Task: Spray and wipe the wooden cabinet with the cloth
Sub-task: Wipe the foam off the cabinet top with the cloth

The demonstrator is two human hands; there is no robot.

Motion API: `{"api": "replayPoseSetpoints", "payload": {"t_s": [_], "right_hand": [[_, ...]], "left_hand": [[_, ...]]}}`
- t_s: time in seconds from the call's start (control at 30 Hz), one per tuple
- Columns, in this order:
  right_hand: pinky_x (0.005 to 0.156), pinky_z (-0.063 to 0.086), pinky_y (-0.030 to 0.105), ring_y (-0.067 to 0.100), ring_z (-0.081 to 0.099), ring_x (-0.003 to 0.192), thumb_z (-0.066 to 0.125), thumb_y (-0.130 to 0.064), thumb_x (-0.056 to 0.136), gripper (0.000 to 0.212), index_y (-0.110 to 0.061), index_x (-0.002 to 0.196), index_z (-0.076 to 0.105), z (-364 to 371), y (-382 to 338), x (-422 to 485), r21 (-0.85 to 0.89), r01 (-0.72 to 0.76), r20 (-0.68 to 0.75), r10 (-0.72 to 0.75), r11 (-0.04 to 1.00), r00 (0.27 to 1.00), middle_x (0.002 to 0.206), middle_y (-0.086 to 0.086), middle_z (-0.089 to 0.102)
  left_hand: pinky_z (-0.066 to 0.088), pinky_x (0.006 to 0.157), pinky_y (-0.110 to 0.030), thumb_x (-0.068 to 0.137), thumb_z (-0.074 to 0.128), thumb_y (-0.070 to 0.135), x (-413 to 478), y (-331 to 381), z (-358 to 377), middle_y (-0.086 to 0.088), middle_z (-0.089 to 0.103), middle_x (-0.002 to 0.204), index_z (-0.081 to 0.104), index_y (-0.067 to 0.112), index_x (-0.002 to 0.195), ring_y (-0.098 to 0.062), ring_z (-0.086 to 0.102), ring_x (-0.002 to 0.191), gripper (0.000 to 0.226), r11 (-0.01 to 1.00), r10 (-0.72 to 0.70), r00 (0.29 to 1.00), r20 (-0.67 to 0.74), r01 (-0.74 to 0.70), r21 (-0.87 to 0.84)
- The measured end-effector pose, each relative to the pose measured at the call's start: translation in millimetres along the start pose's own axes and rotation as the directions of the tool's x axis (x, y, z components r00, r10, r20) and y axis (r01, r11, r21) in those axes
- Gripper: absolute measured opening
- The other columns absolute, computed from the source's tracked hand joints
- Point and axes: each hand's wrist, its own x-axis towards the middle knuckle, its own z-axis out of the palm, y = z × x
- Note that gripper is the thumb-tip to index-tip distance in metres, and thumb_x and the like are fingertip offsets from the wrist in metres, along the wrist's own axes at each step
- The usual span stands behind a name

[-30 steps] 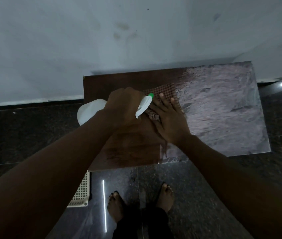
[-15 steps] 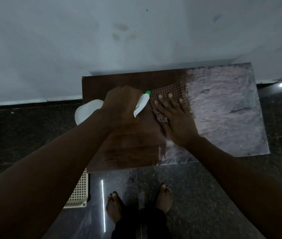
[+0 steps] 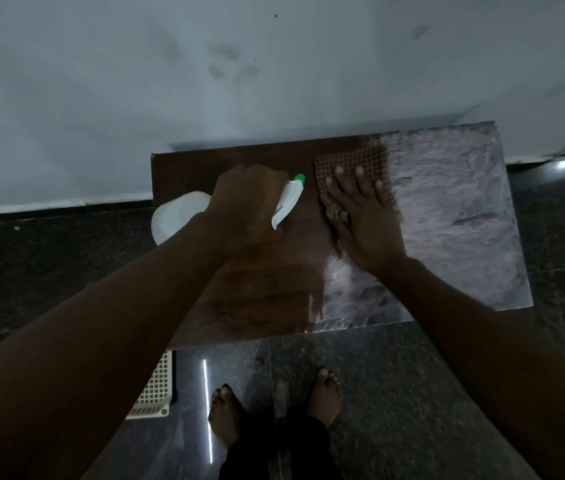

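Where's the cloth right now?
Head view: the checked cloth lies flat on the cabinet top near its far edge, pressed under the right hand, right of the spray bottle in the left hand.

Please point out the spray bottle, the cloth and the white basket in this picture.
spray bottle [image 3: 177, 216]: head view, on its white body.
cloth [image 3: 353, 157]: head view, on the checked part near its far edge.
white basket [image 3: 154, 389]: head view, on its lattice side.

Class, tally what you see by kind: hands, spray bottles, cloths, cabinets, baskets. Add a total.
Hands: 2, left hand and right hand
Spray bottle: 1
Cloth: 1
Cabinet: 1
Basket: 1
Total: 6
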Motion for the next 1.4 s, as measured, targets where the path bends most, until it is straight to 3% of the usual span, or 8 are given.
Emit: {"api": "replayPoseSetpoints", "payload": {"t_s": [0.2,0.43,0.6,0.7,0.8,0.93,1.03,1.4], "right_hand": [[0.123,0.012,0.048,0.024,0.013,0.152,0.034,-0.033,0.1,0.054,-0.024,0.153,0.03,-4.2,11.5,-14.9,-0.016,0.066,0.031,-0.066,0.998,0.997,0.162,-0.002,0.022],[0.123,0.012,0.05,0.025,0.012,0.152,0.036,-0.035,0.099,0.055,-0.025,0.153,0.03,-9.2,27.0,24.9,0.014,-0.093,-0.03,0.094,0.996,0.995,0.163,-0.002,0.022],[0.123,0.009,0.051,0.025,0.006,0.153,0.032,-0.034,0.1,0.056,-0.023,0.155,0.025,0.6,8.4,-30.0,-0.02,-0.009,0.013,0.009,1.0,1.0,0.164,-0.001,0.016],[0.123,0.01,0.049,0.022,0.008,0.153,0.037,-0.035,0.098,0.058,-0.024,0.154,0.026,2.6,8.7,-55.1,-0.044,0.044,0.034,-0.043,0.998,0.999,0.164,-0.003,0.017],[0.123,0.011,0.048,0.022,0.01,0.153,0.039,-0.033,0.101,0.054,-0.026,0.153,0.028,-2.2,19.6,-34.3,-0.027,-0.01,0.013,0.01,1.0,1.0,0.163,-0.004,0.02],[0.123,0.009,0.05,0.024,0.008,0.153,0.026,-0.039,0.101,0.055,-0.025,0.154,0.027,-10.3,29.5,0.5,0.024,-0.109,0.007,0.109,0.994,0.994,0.163,-0.003,0.019],[0.123,0.009,0.051,0.027,0.007,0.153,0.02,-0.04,0.1,0.057,-0.022,0.154,0.025,-8.5,24.0,-11.8,0.017,-0.089,0.009,0.089,0.996,0.996,0.164,0.0,0.018],[0.123,0.011,0.048,0.022,0.011,0.152,0.041,-0.034,0.099,0.056,-0.023,0.153,0.031,-1.1,22.9,-54.5,-0.03,-0.01,0.005,0.01,1.0,1.0,0.163,-0.004,0.021]], "left_hand": [[0.039,0.093,-0.03,0.072,0.077,0.03,10.3,16.3,7.4,-0.006,0.063,0.12,0.057,0.013,0.12,-0.023,0.058,0.106,0.054,1.0,0.014,1.0,0.016,-0.014,0.013],[0.043,0.079,-0.034,0.067,0.076,0.026,14.8,21.4,12.0,-0.007,0.067,0.099,0.06,0.011,0.101,-0.025,0.061,0.088,0.041,0.998,0.056,0.997,-0.044,-0.055,0.038],[0.038,0.071,-0.03,0.065,0.076,0.025,20.3,28.2,7.5,-0.008,0.067,0.095,0.061,0.01,0.097,-0.026,0.06,0.084,0.039,0.996,0.085,0.992,-0.097,-0.081,0.047],[0.041,0.075,-0.032,0.064,0.078,0.025,24.8,35.4,5.8,-0.01,0.066,0.1,0.061,0.009,0.102,-0.028,0.06,0.089,0.045,0.993,0.117,0.989,-0.087,-0.113,0.041],[0.043,0.079,-0.038,0.065,0.074,0.022,31.1,41.5,6.3,-0.01,0.066,0.1,0.06,0.007,0.101,-0.03,0.06,0.09,0.041,0.988,0.147,0.985,-0.091,-0.141,0.069],[0.038,0.08,-0.037,0.07,0.068,0.024,40.4,47.1,10.0,-0.011,0.062,0.102,0.057,0.007,0.101,-0.03,0.056,0.092,0.038,0.978,0.178,0.983,-0.053,-0.171,0.116],[0.037,0.081,-0.038,0.073,0.064,0.023,42.7,50.5,13.9,-0.013,0.061,0.104,0.055,0.006,0.104,-0.031,0.055,0.094,0.036,0.973,0.197,0.979,-0.059,-0.187,0.137],[0.036,0.082,-0.036,0.073,0.064,0.023,47.2,61.0,16.7,-0.012,0.06,0.104,0.055,0.006,0.105,-0.03,0.055,0.094,0.037,0.955,0.256,0.965,-0.053,-0.244,0.169]]}}
